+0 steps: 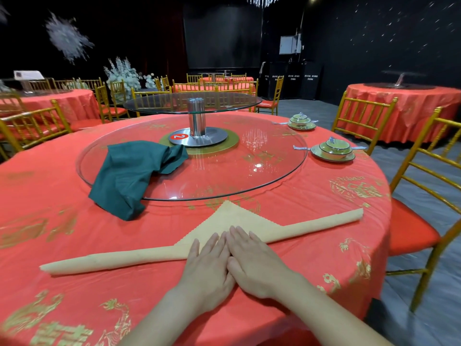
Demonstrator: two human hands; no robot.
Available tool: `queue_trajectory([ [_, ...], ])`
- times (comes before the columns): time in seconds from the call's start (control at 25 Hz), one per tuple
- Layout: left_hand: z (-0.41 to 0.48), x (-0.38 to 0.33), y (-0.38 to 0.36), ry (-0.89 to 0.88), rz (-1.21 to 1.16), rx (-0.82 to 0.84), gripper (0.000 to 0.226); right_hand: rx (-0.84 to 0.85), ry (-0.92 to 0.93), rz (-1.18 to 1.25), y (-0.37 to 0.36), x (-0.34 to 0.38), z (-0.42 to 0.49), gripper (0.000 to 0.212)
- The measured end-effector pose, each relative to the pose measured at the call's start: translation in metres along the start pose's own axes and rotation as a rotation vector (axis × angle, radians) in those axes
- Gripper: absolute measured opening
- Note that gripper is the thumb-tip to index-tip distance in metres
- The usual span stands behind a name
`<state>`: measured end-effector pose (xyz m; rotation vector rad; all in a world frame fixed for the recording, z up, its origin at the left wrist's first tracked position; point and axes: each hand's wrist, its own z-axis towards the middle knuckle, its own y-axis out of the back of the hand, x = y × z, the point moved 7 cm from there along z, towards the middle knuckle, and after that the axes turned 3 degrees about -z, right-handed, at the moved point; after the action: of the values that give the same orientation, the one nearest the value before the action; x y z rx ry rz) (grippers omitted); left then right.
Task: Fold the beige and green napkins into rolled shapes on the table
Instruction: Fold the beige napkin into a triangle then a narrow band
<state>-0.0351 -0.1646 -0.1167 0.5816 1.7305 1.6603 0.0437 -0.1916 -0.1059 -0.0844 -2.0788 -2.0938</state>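
The left hand [207, 267] and right hand [253, 262] lie flat side by side, gripping nothing, pressing the middle of the mostly rolled beige napkin [230, 216], whose triangular tip remains beyond the fingertips, while farther left the green napkin [127, 176] lies crumpled, apparently untouched.

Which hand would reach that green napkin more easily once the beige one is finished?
Probably the left hand: the green napkin lies ahead on its side, while the right hand would have to cross over.
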Motion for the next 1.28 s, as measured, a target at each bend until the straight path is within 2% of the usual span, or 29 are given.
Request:
queue_trajectory([
  [0.16,0.000,0.001,-0.003,0.001,0.027,0.008,0.071,-0.050,-0.024,0.005,-0.005,-0.002,-0.002,0.096],
  [0.36,-0.010,0.021,0.006,0.035,0.054,-0.022,0.098,-0.070,-0.016,-0.044,-0.004,0.004,-0.004,0.097],
  [0.76,-0.062,0.119,0.021,0.289,0.003,-0.015,0.101,-0.075,-0.018,-0.079,-0.005,-0.001,-0.004,0.096],
  [0.92,-0.080,0.158,0.027,0.404,-0.022,0.011,0.092,-0.089,-0.015,-0.066,-0.005,-0.002,-0.005,0.095],
  [1.04,-0.090,0.182,0.028,0.484,-0.025,0.050,0.066,-0.090,-0.012,-0.049,-0.003,-0.001,-0.005,0.095],
  [1.2,-0.083,0.177,0.033,0.556,-0.002,0.015,0.067,-0.096,0.008,-0.058,-0.005,-0.001,-0.005,0.094],
  [1.28,-0.068,0.140,0.036,0.438,0.045,-0.080,0.074,-0.102,0.007,-0.047,-0.006,-0.002,-0.003,0.094],
])
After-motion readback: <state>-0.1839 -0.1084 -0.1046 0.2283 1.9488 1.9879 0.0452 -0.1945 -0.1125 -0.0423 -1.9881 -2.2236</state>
